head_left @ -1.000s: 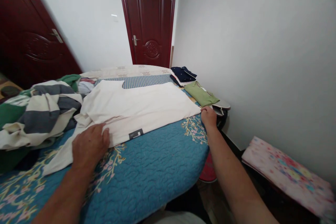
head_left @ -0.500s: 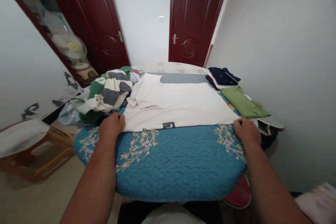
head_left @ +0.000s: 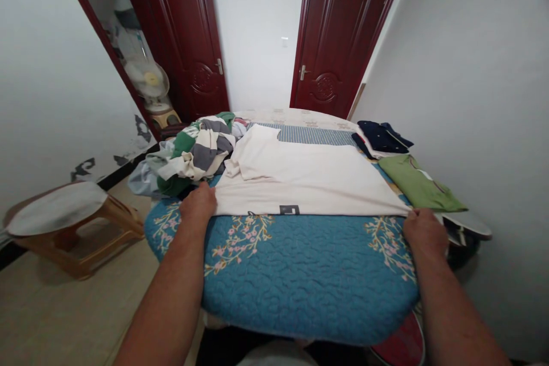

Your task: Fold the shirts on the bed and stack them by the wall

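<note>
Looks like your left hand (head_left: 198, 206) and right hand (head_left: 425, 233) are pinched closed on the 8 and 4 o'clock corners of that flat cream fabric shirt (head_left: 313, 171), at your 12 on the blue quilted floral cloth (head_left: 309, 274), probably so it lies taut.

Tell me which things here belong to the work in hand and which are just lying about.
In the work: white garment; left hand and right hand, each gripping it; perhaps the crumpled clothes and folded green garment, both unheld.

Apparently just lying about: brown stool; electric fan.
</note>
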The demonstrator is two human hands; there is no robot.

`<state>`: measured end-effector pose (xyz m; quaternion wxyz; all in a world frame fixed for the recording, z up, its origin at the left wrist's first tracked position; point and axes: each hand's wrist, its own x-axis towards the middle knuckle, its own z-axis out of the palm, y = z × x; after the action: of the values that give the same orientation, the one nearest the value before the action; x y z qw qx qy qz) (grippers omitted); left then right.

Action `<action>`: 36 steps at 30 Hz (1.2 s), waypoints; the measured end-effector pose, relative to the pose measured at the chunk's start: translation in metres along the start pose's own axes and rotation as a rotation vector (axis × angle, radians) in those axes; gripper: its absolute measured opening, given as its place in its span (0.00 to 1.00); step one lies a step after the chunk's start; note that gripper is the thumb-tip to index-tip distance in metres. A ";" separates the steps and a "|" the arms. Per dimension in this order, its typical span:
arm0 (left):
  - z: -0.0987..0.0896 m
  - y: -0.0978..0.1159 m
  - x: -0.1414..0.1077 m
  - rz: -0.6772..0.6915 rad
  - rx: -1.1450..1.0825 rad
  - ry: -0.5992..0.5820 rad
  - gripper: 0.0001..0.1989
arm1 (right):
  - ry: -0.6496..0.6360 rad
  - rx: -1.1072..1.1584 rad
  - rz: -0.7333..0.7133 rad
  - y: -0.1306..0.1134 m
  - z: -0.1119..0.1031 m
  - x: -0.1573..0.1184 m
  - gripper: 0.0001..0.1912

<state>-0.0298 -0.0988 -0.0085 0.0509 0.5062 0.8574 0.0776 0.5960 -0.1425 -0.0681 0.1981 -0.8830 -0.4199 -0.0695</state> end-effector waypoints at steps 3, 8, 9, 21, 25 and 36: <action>-0.002 0.002 -0.004 0.000 0.014 -0.004 0.21 | 0.007 -0.031 -0.021 0.000 0.003 0.000 0.26; -0.011 0.026 -0.026 0.290 0.035 0.317 0.18 | 0.030 -0.014 -0.026 0.000 -0.001 -0.002 0.24; -0.010 0.035 -0.031 0.414 0.021 0.331 0.17 | 0.061 0.000 -0.045 -0.002 -0.004 -0.003 0.24; 0.048 0.108 -0.064 0.932 0.048 0.092 0.30 | -0.176 0.380 -1.006 -0.186 -0.008 -0.102 0.30; 0.051 0.101 -0.061 0.829 0.065 0.099 0.37 | -0.382 0.247 -1.073 -0.226 -0.004 -0.136 0.35; 0.049 0.102 -0.057 0.757 -0.002 0.025 0.31 | -0.418 0.011 -0.724 -0.185 0.010 -0.055 0.39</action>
<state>0.0936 -0.0960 -0.0372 0.0086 0.7860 0.6104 0.0982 0.4182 -0.0719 -0.0387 0.0762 -0.6722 -0.7348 0.0485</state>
